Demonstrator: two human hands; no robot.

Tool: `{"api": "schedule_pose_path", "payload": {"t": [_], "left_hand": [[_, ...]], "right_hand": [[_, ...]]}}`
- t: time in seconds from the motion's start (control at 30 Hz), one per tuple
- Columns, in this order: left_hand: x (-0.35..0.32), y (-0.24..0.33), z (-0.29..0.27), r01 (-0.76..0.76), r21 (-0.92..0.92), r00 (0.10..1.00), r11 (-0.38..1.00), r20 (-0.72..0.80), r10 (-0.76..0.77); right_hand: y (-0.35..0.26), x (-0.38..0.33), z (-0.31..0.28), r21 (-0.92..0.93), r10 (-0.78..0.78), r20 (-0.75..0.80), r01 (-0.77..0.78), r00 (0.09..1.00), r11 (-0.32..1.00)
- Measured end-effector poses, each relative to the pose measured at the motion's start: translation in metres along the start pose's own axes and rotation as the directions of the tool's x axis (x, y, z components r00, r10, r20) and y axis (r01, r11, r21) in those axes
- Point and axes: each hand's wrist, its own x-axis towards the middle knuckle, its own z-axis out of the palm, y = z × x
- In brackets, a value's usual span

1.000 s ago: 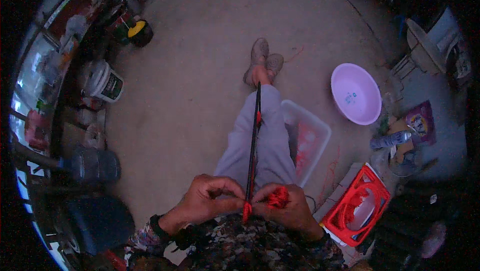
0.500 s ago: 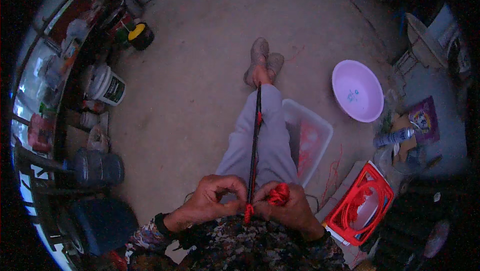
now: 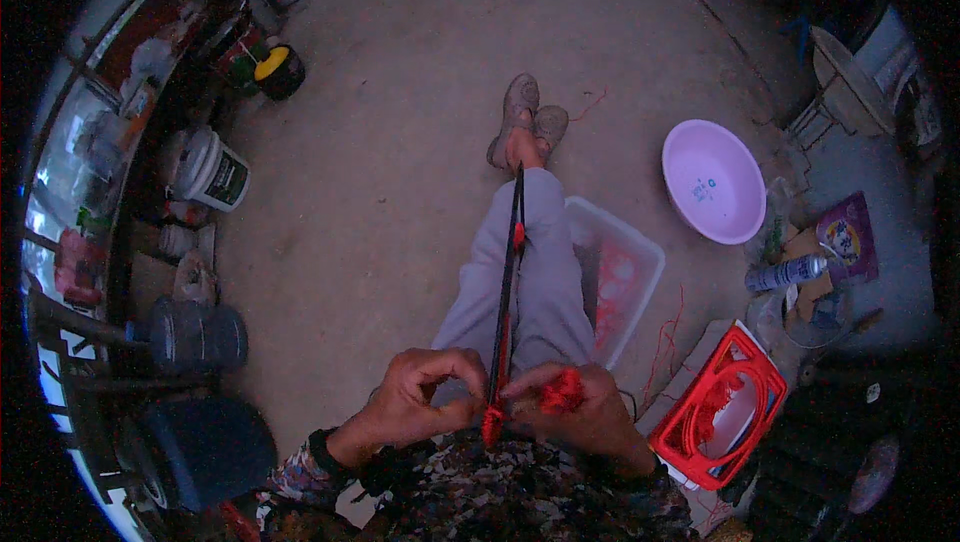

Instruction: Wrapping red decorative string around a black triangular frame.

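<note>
The right hand [image 3: 585,420]'s grip is closed round a red cord bundle [image 3: 562,391], beside red knotwork [image 3: 492,426] on black cords [image 3: 505,312] between both hands. The left hand [image 3: 415,400]'s grip curls nearly closed there; whether it pinches anything, I cannot tell.

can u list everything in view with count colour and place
strip: 1, black, centre, lengthwise
knotted cord: 1, red, strip's near end
cord bundle: 1, red, in the right hand
tub: 1, translucent, right of centre
basin: 1, purple, farther right
openwork frame: 1, red, lower right
cylindrical container: 1, bluish, far right
packet: 1, purple, far right
bucket: 1, white, left
yellow-topped container: 1, black and yellow, upper left
jug: 1, bluish, lower left
shelf clutter: too dim to count, mixed, left edge
shoes: 2, brownish, upper centre
trouser legs: 2, greyish, centre
left hand: 1, bare, strip's left
right hand: 1, bare, strip's right
</note>
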Motion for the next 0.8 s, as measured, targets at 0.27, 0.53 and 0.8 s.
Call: {"api": "schedule_pose_path", "payload": {"t": [0.27,0.53,0.8], "left_hand": [[0.005,0.019,-0.008,-0.092,0.242,0.994,0.966,0.087,0.073],[0.005,0.013,-0.006,-0.012,0.138,0.998,0.990,0.055,0.004],[0.004,0.014,-0.001,0.061,0.042,0.997,0.997,-0.038,-0.060]], "right_hand": [[0.004,0.000,0.008,0.115,0.093,0.012,-0.094,0.996,0.989],[-0.009,0.001,0.007,0.108,0.116,-0.024,-0.113,0.993,0.988],[-0.011,0.003,0.008,0.125,0.186,-0.030,-0.180,0.982,0.976]]}}
